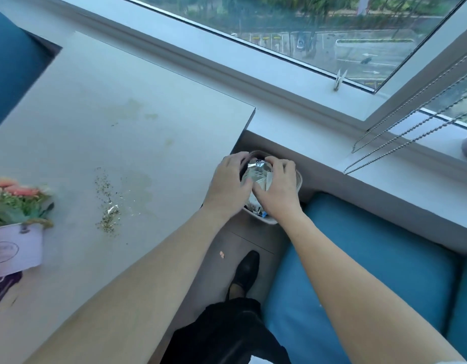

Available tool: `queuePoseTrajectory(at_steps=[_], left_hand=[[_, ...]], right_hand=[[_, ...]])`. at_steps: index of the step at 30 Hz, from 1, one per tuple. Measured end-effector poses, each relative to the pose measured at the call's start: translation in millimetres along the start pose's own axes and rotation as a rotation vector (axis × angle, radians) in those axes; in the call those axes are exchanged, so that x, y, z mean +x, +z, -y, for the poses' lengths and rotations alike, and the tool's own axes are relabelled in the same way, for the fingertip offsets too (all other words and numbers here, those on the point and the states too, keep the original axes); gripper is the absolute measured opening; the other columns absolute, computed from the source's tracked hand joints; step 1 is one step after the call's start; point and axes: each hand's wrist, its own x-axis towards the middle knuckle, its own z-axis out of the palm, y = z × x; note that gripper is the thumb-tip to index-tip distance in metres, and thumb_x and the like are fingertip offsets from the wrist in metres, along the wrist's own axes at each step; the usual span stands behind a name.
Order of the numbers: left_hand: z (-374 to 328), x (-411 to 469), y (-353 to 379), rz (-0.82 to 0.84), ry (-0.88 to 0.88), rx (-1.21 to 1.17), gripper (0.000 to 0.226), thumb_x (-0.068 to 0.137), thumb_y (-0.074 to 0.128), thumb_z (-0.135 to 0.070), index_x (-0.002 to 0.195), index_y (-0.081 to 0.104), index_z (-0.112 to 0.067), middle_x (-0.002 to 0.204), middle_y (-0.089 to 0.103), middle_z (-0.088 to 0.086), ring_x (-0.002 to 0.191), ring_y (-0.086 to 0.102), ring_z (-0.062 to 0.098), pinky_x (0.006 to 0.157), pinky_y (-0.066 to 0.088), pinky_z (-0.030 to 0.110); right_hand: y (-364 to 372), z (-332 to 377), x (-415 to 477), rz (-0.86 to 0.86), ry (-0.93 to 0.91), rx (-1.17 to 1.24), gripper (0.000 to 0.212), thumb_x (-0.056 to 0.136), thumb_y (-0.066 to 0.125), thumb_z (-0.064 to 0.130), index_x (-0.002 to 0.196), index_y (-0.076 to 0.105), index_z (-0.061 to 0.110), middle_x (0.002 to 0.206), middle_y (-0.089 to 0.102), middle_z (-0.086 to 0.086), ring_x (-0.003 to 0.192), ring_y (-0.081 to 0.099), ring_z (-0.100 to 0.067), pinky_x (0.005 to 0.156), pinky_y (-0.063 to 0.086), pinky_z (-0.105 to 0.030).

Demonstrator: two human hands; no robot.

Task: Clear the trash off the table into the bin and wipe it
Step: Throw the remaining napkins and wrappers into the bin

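**Both hands pressing foil trash over the bin**

The left hand [227, 185] and the right hand [278, 190] are closing together round a wad of crumpled silvery foil wrappers [257, 172]. The fingers are curling over its top and the thumbs are meeting on its near side. The wad is sitting between the two palms, directly above the mouth of a small round pale bin [299, 179]. Whether it is touching the trash already inside cannot be told. The bin is standing on the floor just beside the right edge of the tabletop, near its far right corner.

On the flat pale grey table [122, 82], a scatter of dark crumbs [108, 206] is lying near the middle, with faint yellowish stains [137, 179] beside it. A white pot of pink and orange flowers [15, 248] is standing at the left edge. A blue seat cushion [358, 258] is lying to the right of the bin.
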Motion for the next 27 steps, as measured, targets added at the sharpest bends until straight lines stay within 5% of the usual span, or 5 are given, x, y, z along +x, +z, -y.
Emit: queuePoseTrajectory(at_steps=[11,19,27], left_hand=[[48,-142,-134,-0.231,0.003,0.081,0.060,0.095,0.065,-0.019,0.150,0.043,-0.027,0.158,0.038,-0.007,0.147,0.032,0.012,0.119,0.029,0.029],[106,-283,-221,-0.394,-0.048,0.040,0.061,0.092,0.073,-0.024,0.147,0.046,-0.025,0.155,0.043,-0.007,0.145,0.034,0.010,0.115,0.030,0.026],[158,-409,-295,-0.560,-0.138,0.007,0.066,0.087,0.079,-0.024,0.146,0.047,-0.020,0.145,0.050,-0.002,0.129,0.048,0.013,0.107,0.048,0.032]], right_hand=[[42,138,-114,0.129,-0.343,-0.138,0.091,0.084,0.072,0.048,0.158,0.022,0.031,0.165,0.013,-0.010,0.155,0.008,-0.029,0.123,0.022,-0.050],[97,226,-223,0.188,-0.529,-0.161,0.097,0.083,0.072,0.057,0.159,0.017,0.034,0.167,0.009,-0.006,0.156,0.006,-0.028,0.123,0.023,-0.055],[146,284,-315,0.304,-0.635,-0.124,0.101,0.080,0.076,0.057,0.159,0.014,0.039,0.168,0.007,-0.002,0.155,0.003,-0.027,0.124,0.021,-0.055]])
